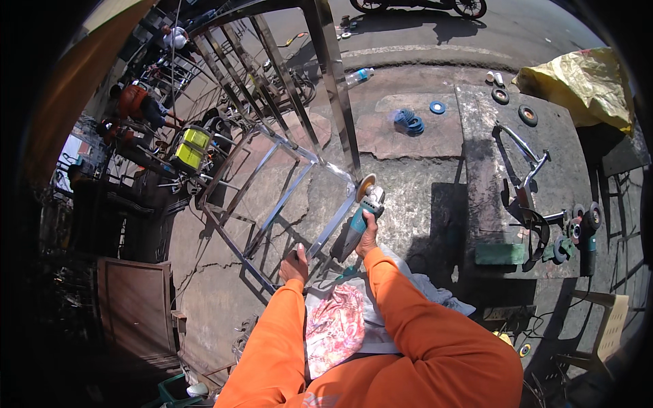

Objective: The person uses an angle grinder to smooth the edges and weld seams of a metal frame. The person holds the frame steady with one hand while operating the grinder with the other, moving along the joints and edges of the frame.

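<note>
My right hand [368, 234] is wrapped around the body of a teal angle grinder [357, 224]. Its tan disc [366, 185] meets or nearly meets the shiny metal chair frame [338, 219] at the corner where an upright joins the seat. With my left hand [294, 266] I grip the near end of that frame's seat rail, thumb up. The frame's tall slatted back [331, 75] rises on the far side. A pink and white patterned cloth [338, 323] lies over my lap, with grey cloth around it.
On the right, a low board [558, 149] carries small wheels [528, 115], a bent metal tube piece [530, 163], a green block [500, 253] and another grinder [588, 251]. Blue discs [409, 122] and a bottle [360, 76] lie on the pavement. People [132, 102] work at left.
</note>
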